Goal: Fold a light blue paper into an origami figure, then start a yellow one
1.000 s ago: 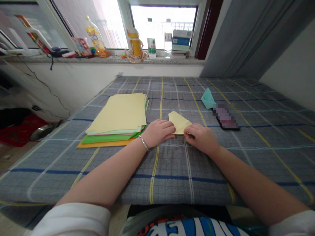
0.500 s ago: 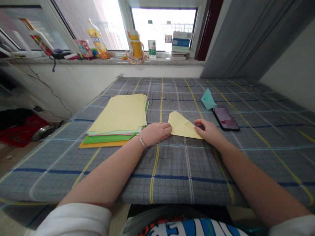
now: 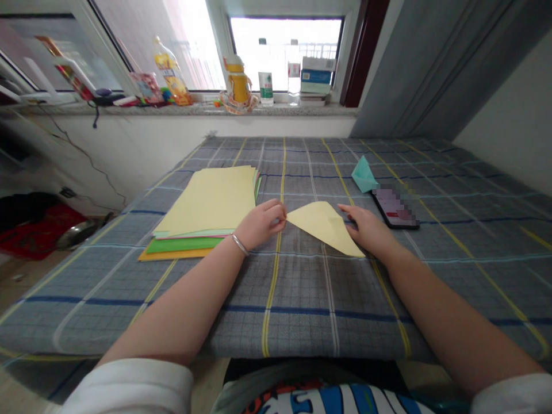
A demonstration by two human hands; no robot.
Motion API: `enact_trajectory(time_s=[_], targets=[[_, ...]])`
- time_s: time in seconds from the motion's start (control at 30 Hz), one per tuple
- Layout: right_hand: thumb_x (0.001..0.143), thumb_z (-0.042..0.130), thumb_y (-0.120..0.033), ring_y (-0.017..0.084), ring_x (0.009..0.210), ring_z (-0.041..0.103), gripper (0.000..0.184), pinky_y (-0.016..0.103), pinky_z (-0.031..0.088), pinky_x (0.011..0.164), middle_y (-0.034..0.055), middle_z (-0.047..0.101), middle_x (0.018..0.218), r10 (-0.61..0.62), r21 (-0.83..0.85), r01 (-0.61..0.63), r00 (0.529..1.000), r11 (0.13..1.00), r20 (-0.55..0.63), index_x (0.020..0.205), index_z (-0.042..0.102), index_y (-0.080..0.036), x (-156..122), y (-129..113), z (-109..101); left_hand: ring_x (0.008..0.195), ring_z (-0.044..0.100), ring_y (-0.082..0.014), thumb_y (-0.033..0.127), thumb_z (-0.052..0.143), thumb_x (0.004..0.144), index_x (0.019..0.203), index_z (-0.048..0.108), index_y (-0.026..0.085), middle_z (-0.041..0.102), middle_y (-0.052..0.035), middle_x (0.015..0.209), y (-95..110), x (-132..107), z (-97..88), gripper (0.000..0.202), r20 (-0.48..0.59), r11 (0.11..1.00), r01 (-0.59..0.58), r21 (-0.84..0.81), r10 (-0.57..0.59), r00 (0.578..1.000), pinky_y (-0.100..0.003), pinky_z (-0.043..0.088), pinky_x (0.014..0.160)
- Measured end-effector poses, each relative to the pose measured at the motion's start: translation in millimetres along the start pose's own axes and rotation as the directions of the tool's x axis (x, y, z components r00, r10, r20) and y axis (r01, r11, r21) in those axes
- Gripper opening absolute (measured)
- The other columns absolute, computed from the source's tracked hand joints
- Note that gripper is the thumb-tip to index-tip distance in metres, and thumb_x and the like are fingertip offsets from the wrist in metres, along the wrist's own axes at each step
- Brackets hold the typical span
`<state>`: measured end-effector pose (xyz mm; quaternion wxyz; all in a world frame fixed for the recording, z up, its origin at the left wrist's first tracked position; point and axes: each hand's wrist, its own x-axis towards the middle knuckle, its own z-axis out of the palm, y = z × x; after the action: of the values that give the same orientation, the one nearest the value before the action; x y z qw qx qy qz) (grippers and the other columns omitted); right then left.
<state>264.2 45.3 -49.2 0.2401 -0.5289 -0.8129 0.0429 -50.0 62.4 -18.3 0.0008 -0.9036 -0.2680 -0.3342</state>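
Note:
A folded sheet of pale yellow paper (image 3: pixel 321 224) is between my hands, its narrow tip pointing left and its wide end to the right. My left hand (image 3: pixel 265 218), with a silver bangle at the wrist, pinches that tip. At the wide end is my right hand (image 3: pixel 366 230), index finger stretched out along the paper's upper right corner and thumb near its right edge. The fingers are apart there, and no grip shows. To the left of my left hand lies a stack of coloured paper (image 3: pixel 211 198), pale yellow on top, with green and orange sheets sticking out below.
A grey checked cloth (image 3: pixel 297 293) covers the table. At the right lie a phone (image 3: pixel 394 208) and a folded turquoise paper piece (image 3: pixel 364 174) touching its corner. Bottles, a yellow cup (image 3: pixel 238 83), a tube and boxes (image 3: pixel 317 75) stand on the windowsill behind.
The yellow paper has been turned, so its narrow tip now points left. My left hand has shifted slightly left and up and pinches the tip. My right hand has barely moved.

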Motion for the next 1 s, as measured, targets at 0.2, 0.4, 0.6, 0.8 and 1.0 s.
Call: enact_trajectory(time_s=[0.2,0.4,0.6,0.8,1.0], targets=[[0.079,0.058,-0.018,0.028,0.126,0.046,0.064,0.048,0.040,0.105,0.0134,0.049,0.138,-0.060,0.011,0.060,0.997,0.998,-0.052,0.141,0.041,-0.021,1,-2,1,0.092,0.059,-0.0143,0.009,0.049,0.086,0.085,0.049,0.018,0.059,-0.0055,0.099,2,0,16.7,0.009,0.110,0.999,0.009,-0.039,-0.004,0.994,-0.028,0.050,0.083],[0.089,0.053,-0.023,0.027,0.134,0.038,0.045,0.050,0.035,0.107,0.0086,0.043,0.146,-0.298,-0.170,0.296,0.955,0.940,0.017,0.133,0.052,-0.029,1,-18,-5,0.103,0.055,-0.0195,0.012,0.047,0.088,0.095,0.055,0.017,0.059,-0.0081,0.105,5,5,25.0,0.012,0.156,0.982,0.036,0.188,-0.066,0.986,-0.035,0.047,0.093],[0.091,0.043,-0.008,0.023,0.142,0.023,0.049,0.049,0.030,0.112,0.0035,0.041,0.147,-0.450,-0.296,0.470,0.883,0.832,0.137,0.135,0.050,-0.028,-3,-46,1,0.097,0.060,-0.0199,0.010,0.052,0.082,0.117,0.052,0.018,0.060,-0.0067,0.108,8,3,27.5,0.036,0.163,0.937,0.304,0.174,-0.331,0.929,-0.033,0.050,0.089],[0.090,0.042,-0.012,0.032,0.138,0.029,0.038,0.054,0.025,0.112,0.0138,0.049,0.140,-0.287,-0.437,0.278,0.957,0.855,0.047,0.123,0.061,-0.010,-3,-58,5,0.106,0.058,-0.0216,0.028,0.047,0.091,0.119,0.054,0.019,0.060,-0.0078,0.114,21,4,25.5,0.030,0.203,0.958,0.269,0.099,-0.284,0.937,-0.037,0.047,0.095],[0.086,0.041,-0.010,0.029,0.137,0.033,0.052,0.049,0.032,0.110,0.0137,0.047,0.142,-0.243,-0.348,0.248,0.968,0.904,0.059,0.137,0.046,-0.007,-4,-57,11,0.121,0.048,-0.0256,0.049,0.046,0.092,0.134,0.046,0.019,0.050,-0.0116,0.134,33,6,27.5,0.052,0.375,0.999,0.017,0.027,-0.026,0.927,-0.041,0.039,0.104]])
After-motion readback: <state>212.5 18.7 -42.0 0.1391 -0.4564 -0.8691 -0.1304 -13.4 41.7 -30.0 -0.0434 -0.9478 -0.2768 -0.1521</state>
